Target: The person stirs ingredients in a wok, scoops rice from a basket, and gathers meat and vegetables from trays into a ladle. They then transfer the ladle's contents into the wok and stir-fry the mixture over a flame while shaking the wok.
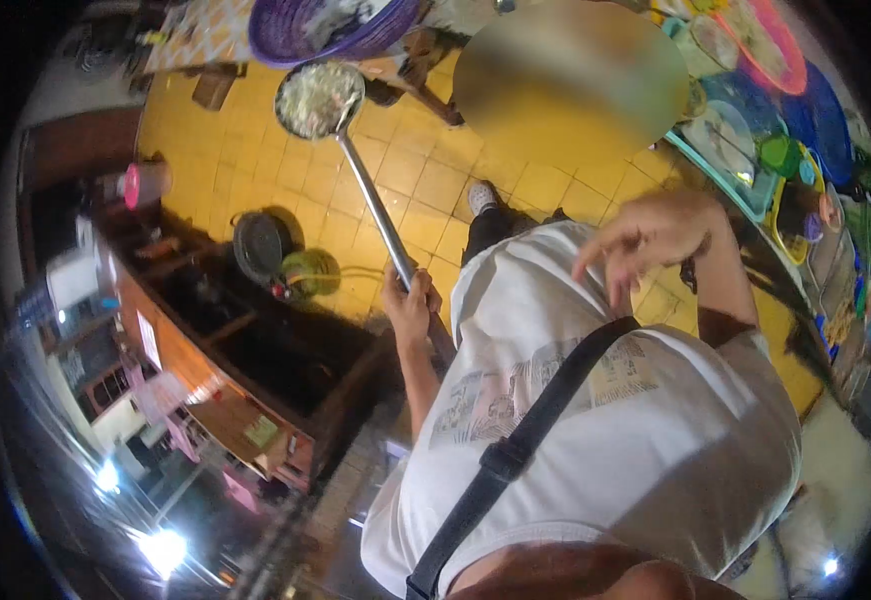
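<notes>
My left hand (411, 303) is wrapped round the metal handle of a long ladle (375, 205), which reaches out over the floor. Pale, chopped-looking food (317, 100) fills its round bowl. Just beyond the bowl is a purple basket (263, 38) with whitish contents, partly cut off by the top of the view. In front of my chest, my right hand (655, 240) is raised, its fingers loosely apart and nothing in them.
Yellow tiles (395, 165) cover the floor. A dark round pan (258, 247) and a green gas cylinder (311, 273) stand at the left, near a wooden counter (170, 335). Bowls and a blue tray (817, 125) crowd the right. A round patch at top centre is blurred.
</notes>
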The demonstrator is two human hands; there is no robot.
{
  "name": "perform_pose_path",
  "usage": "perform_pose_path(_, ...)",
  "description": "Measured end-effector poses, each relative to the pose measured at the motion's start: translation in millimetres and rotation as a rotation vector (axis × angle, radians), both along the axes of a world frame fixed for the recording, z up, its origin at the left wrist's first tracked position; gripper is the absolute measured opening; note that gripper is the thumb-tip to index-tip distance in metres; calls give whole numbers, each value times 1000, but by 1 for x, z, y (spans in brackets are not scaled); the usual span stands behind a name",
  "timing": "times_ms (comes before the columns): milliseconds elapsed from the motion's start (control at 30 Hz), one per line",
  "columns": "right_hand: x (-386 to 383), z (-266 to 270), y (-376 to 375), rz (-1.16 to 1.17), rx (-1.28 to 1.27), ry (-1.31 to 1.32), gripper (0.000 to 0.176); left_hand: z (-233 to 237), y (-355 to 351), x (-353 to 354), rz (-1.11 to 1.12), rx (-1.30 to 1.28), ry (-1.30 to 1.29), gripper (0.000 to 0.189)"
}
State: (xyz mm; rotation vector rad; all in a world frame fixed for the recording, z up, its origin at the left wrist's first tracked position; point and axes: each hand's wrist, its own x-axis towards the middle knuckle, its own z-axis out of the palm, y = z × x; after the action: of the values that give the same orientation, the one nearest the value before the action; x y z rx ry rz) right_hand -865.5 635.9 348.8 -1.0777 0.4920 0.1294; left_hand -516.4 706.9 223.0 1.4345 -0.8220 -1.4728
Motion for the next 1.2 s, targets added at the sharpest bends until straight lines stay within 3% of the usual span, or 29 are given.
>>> perform_pose_path(33, -2, 2, 6, -41, 4, 2, 38, 2, -17, -1, -82, 28, -8, 7)
perform_pose_path(100, -6, 4, 15, -37, -218, -107, 45, 8, -49, 0, -243, 14, -2, 7)
perform_pose_path(200, -18, 10, 6, -109, -266, -172, 46, 10, -105, -13, -466, -19, 42, 9)
perform_pose_path(267, -19, 3, 9, -210, -187, -152, 43, 11, -132, -22, -630, -2, 83, 12)
perform_pose_path(367, -10, 7, 7, -585, -30, -138, 24, 11, -162, -40, -791, 73, 96, 16)
perform_pose_path(533, -29, -7, 15, -701, -89, -292, 26, 13, -194, -82, -998, 174, 121, 15)
perform_pose_path(633, -59, -8, 10, -721, -7, -80, 26, 9, -201, -108, -1059, 144, 108, 15)
perform_pose_path(733, -107, -40, 2, -1196, -728, 603, 18, 10, -198, -142, -994, 215, 43, 14)
perform_pose_path(800, -162, -77, 3, -1175, -968, 1105, 14, 15, -192, -167, -948, 218, 41, 15)
perform_pose_path(833, -190, -98, 6, -1155, -963, 1097, 14, 18, -187, -179, -903, 233, 21, 14)
perform_pose_path(900, -230, -137, 15, -661, -1200, 1645, 16, 27, -172, -203, -821, 260, -37, 15)
perform_pose_path(1000, -250, -163, 27, -424, -1219, 1771, 19, 27, -151, -235, -731, 237, -34, 14)
perform_pose_path(1033, -251, -146, 20, -356, -1006, 1666, 17, 31, -144, -244, -702, 260, -42, 14)
perform_pose_path(1133, -259, -151, 17, -365, -958, 1604, 16, 41, -135, -273, -614, 361, -86, 13)
perform_pose_path(1200, -266, -157, 21, -341, -1044, 1538, 19, 41, -127, -283, -614, 283, -44, 14)
